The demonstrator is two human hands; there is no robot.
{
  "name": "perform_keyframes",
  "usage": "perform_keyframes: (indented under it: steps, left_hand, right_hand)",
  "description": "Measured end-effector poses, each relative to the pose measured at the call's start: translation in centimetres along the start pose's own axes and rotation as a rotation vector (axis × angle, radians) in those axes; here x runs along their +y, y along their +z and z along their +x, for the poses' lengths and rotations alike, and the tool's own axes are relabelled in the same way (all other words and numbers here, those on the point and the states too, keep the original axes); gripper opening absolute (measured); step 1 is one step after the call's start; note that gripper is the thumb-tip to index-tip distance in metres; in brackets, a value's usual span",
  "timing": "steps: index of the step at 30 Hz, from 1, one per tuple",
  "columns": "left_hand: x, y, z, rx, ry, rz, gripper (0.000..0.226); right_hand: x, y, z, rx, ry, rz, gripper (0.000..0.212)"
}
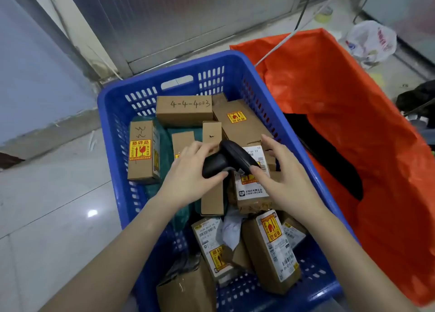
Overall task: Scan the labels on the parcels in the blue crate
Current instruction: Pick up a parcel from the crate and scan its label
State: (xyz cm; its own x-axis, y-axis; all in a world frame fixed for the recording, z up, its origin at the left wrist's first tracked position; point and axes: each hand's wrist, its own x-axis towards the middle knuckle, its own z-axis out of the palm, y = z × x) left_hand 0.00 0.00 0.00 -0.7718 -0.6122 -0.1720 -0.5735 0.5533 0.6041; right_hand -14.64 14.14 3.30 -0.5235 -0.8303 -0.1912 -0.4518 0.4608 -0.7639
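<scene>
A blue slotted crate [110,114] sits on the floor, filled with several brown cardboard parcels. One at the back is handwritten "4-4-4003" [186,110]; another stands upright at the left with a yellow fragile sticker [141,150]. My left hand [188,175] grips the handle of a black barcode scanner [226,158]. The scanner head points down at a white-labelled parcel [253,189] in the crate's middle. My right hand [280,173] rests on that parcel, fingers spread, thumb touching the scanner head. Two labelled parcels [273,248] lie nearer me.
An orange plastic sack [353,123] with a dark opening stands right against the crate. A white plastic bag [372,41] and a yellow tape roll [326,14] lie on the floor behind it. A white cable [289,35] runs overhead. Pale tiled floor lies to the left.
</scene>
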Motion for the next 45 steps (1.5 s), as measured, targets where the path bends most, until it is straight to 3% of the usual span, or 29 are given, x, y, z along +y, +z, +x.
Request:
perform_keyframes:
  steps: [9,15,24,31,36,41,45]
  left_hand:
    - [-0.5,0.3,0.6,-0.081,-0.004,0.085,0.079]
    - [-0.3,0.2,0.9,-0.098,-0.046,0.021,0.070]
    - [0.3,-2.2,0.5,0.054,-0.088,-0.047,0.060]
    - [1.7,-4.2,-1.8,0.104,-0.273,-0.274,0.057]
    - [2.6,-4.1,-2.7,0.124,-0.347,-0.506,0.055]
    - [2.2,-4.2,-1.5,0.106,-0.337,-0.614,0.049]
    - [2.2,-4.3,-0.9,0.085,-0.363,-0.724,0.032]
  right_hand:
    - [1.1,0.7,0.7,0.003,0.099,0.051,0.058]
    - [1.3,0.9,1.0,0.027,0.152,0.077,0.050]
    - [1.0,1.1,1.2,0.032,0.188,0.063,0.050]
    - [2.3,2.7,1.6,-0.116,0.330,-0.151,0.078]
    - [2.8,3.4,1.4,-0.150,0.381,-0.208,0.084]
    - [2.6,3.8,1.4,-0.155,0.436,-0.134,0.089]
    - [2.5,3.8,1.6,-0.137,0.505,-0.078,0.112]
